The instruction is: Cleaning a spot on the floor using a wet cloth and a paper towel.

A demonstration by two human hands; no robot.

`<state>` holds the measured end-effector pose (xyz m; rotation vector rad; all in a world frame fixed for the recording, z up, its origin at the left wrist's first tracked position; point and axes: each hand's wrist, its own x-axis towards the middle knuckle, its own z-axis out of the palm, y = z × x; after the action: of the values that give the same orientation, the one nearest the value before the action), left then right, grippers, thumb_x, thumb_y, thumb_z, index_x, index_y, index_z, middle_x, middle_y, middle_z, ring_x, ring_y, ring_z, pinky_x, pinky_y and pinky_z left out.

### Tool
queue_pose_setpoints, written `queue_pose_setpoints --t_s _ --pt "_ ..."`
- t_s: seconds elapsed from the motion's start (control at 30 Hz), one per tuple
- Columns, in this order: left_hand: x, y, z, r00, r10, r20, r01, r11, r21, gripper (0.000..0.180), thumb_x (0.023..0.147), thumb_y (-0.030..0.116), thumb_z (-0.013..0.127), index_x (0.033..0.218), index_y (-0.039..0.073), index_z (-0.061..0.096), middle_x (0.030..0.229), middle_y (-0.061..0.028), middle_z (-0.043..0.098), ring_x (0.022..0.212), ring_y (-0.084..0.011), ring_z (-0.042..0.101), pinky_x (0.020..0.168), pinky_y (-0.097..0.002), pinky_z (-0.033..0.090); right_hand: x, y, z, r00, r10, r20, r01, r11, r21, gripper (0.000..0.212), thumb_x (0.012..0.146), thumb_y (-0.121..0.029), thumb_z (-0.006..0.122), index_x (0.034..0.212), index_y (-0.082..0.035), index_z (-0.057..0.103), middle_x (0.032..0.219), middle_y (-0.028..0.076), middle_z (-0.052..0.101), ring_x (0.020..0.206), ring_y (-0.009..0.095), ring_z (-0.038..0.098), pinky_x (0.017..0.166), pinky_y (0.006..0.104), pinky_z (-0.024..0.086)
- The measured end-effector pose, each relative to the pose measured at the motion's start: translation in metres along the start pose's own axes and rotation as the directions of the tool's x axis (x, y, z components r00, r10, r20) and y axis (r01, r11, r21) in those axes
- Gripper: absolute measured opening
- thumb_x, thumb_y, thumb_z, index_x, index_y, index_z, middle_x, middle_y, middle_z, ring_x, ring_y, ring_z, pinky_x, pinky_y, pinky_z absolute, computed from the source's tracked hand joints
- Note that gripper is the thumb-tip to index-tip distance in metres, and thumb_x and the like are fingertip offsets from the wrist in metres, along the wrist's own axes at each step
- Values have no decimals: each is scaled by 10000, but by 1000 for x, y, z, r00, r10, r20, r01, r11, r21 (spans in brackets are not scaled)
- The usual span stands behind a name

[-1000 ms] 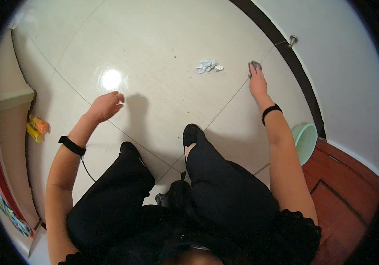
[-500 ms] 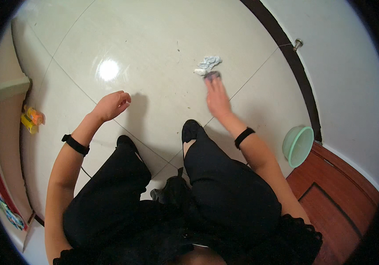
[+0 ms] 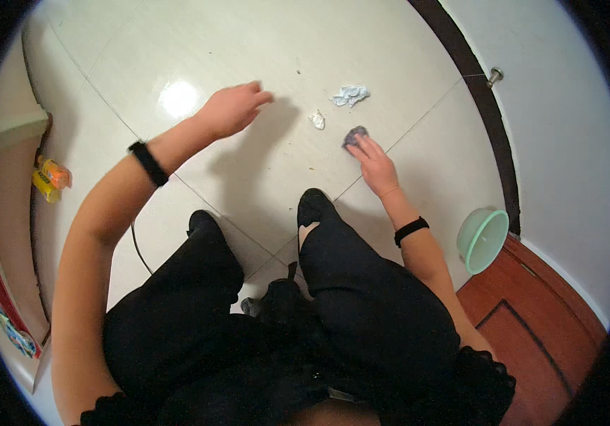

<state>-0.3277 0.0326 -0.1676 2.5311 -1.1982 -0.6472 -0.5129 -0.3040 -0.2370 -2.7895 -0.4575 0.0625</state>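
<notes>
The right hand (image 3: 374, 162) presses its fingertips on a grey wad (image 3: 354, 135) on the glossy white tiled floor (image 3: 404, 57), near two crumpled scraps (image 3: 350, 94), while the left hand (image 3: 230, 110) hovers loosely open above the tiles, a green basin (image 3: 482, 240) beside the dark skirting (image 3: 486, 113).
</notes>
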Motion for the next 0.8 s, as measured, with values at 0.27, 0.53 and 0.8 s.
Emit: queue_pose_setpoints --t_s 0.27,0.53,0.8 --pt "130 66 34 949 241 -201 -228 970 86 362 852 99 532 1205 178 559 1108 -95 563 1032 -275 580 809 -388 507 6 67 8 906 357 -225 -393 908 -142 436 838 36 508 1255 -82 559 1291 165 535 1197 348 508 1007 417 438" --pt "186 78 53 906 415 -77 -389 891 234 311 921 151 518 1228 110 549 1243 -64 530 1106 -248 552 938 -378 490 72 94 -16 877 424 -225 -444 895 -44 490 864 36 501 1341 -74 481 1303 139 534 1211 304 507 1020 396 422" --pt "131 26 20 959 109 -262 -167 963 -209 217 890 47 537 1103 68 566 1028 -115 619 1008 -287 594 882 -404 506 128 101 6 876 453 -168 -447 891 74 470 876 18 449 1333 -81 488 1379 118 488 1274 271 461 1078 383 369"
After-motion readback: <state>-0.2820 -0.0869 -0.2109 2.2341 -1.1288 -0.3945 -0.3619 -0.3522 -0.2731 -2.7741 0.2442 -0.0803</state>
